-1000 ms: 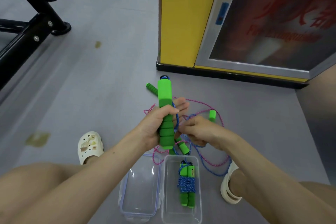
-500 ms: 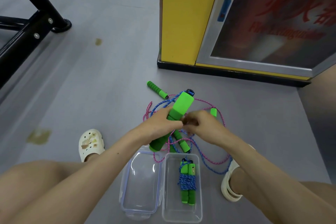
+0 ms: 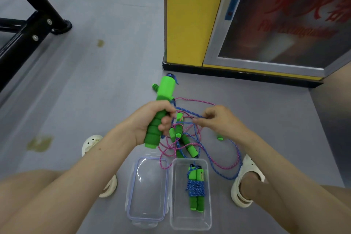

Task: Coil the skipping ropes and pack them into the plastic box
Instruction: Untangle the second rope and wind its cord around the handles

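- My bare knees frame the bottom of the view, and between them the plastic box [image 3: 190, 221] sits on the floor: clear, rectangular, with rounded corners.
- Inside it lies a coiled rope [image 3: 195, 188], blue cord wound tightly round the middle of two green handles laid side by side.
- The lid [image 3: 147, 195] lies just left of the box and touches it, clear with a bluish rim.
- My white clogs [image 3: 247, 176], moulded and perforated, stand on either side of the two.
- Just beyond the box a tangle spreads over the floor: a pink rope [image 3: 193, 100] and a blue rope [image 3: 233, 174], both braided and speckled, looped across each other, with loose handles [image 3: 190, 150] of green foam lying among them.
- My left hand [image 3: 150, 121] is wrapped round a green foam handle [image 3: 163, 97], ribbed where I grip it and smooth above, held nearly upright with a blue cap at the top.
- My right hand [image 3: 218, 119] pinches a strand of the blue rope between thumb and fingertips; the strand runs taut across to the handle.
- The floor [image 3: 106, 81] is smooth grey sheet with faint streaks and a few yellowish stains [image 3: 39, 143].
- Farther back stands a yellow cabinet [image 3: 186, 15] on a black base, with a grey-framed glass door [image 3: 284, 15] showing blurred red lettering.
- At far left a black metal frame [image 3: 22, 36] of bolted tubing slants across the floor.
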Motion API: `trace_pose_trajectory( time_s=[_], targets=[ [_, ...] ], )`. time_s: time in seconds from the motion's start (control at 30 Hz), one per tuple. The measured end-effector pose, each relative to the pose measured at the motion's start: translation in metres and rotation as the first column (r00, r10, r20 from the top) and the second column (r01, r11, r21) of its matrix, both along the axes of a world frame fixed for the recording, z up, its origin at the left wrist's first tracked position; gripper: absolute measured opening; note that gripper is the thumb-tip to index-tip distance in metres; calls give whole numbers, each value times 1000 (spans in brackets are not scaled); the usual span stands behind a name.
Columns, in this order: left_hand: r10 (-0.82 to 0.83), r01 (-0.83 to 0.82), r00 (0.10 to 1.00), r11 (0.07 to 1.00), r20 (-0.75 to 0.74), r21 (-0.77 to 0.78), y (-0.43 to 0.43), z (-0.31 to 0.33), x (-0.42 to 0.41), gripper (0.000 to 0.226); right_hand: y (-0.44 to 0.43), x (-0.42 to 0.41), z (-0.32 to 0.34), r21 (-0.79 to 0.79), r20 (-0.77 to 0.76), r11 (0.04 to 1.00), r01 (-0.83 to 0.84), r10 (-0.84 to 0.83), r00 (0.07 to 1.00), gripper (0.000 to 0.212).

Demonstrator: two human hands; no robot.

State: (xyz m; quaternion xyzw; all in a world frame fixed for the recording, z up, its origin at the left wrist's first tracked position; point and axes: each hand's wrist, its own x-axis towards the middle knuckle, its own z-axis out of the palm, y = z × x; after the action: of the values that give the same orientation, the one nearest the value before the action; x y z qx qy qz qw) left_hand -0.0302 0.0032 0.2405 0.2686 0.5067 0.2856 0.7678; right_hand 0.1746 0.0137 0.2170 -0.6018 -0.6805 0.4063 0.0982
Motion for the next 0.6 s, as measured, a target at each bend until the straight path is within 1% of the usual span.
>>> trace_pose_trajectory(
  time_s=[0.03,0.1,0.17,0.2,0.23,0.27,0.3,0.37,0.4,0.43,0.47,0.53,0.6],
  targets=[
    [90,-90,991,996,97,-11,2,1,-3,24,1,2,0,-17,9,1000,17,-17,1000,31],
    [297,-296,923,954,245,-39,6,1,-9,23,4,6,-1,-58,35,998,25,-23,999,29],
    [480,-484,828,873,291,-63,11,-1,-15,24,4,7,-2,-97,40,995,33,-30,999,31],
    [542,-546,790,835,288,-73,12,-3,-17,23,4,6,-1,-113,11,992,61,-60,998,31],
    [581,-584,764,808,281,-81,13,-4,-18,21,3,5,0,-128,-59,985,114,-122,991,31],
    [600,-602,752,794,272,-86,13,-6,-18,19,3,3,2,-153,-168,970,187,-212,963,31],
    [604,-605,751,791,267,-86,12,-7,-17,17,3,2,4,-195,-303,943,268,-318,898,30],
    [576,-580,772,811,268,-72,9,-7,-13,17,6,4,8,-300,-546,872,387,-489,680,30],
    [554,-560,788,826,271,-60,7,-7,-11,18,8,6,11,-338,-613,851,403,-524,591,30],
    [530,-540,804,840,270,-43,6,-7,-9,19,10,8,12,-351,-640,846,402,-530,556,30],
    [507,-520,822,854,258,-23,5,-7,-7,19,10,8,13,-336,-629,855,395,-516,582,29],
    [445,-457,875,889,192,23,5,-6,-5,18,8,5,14,-309,-550,884,351,-467,693,29],
    [342,-349,934,935,108,58,2,-5,-2,16,4,-1,12,-359,-501,880,310,-462,732,30]
  ],
)
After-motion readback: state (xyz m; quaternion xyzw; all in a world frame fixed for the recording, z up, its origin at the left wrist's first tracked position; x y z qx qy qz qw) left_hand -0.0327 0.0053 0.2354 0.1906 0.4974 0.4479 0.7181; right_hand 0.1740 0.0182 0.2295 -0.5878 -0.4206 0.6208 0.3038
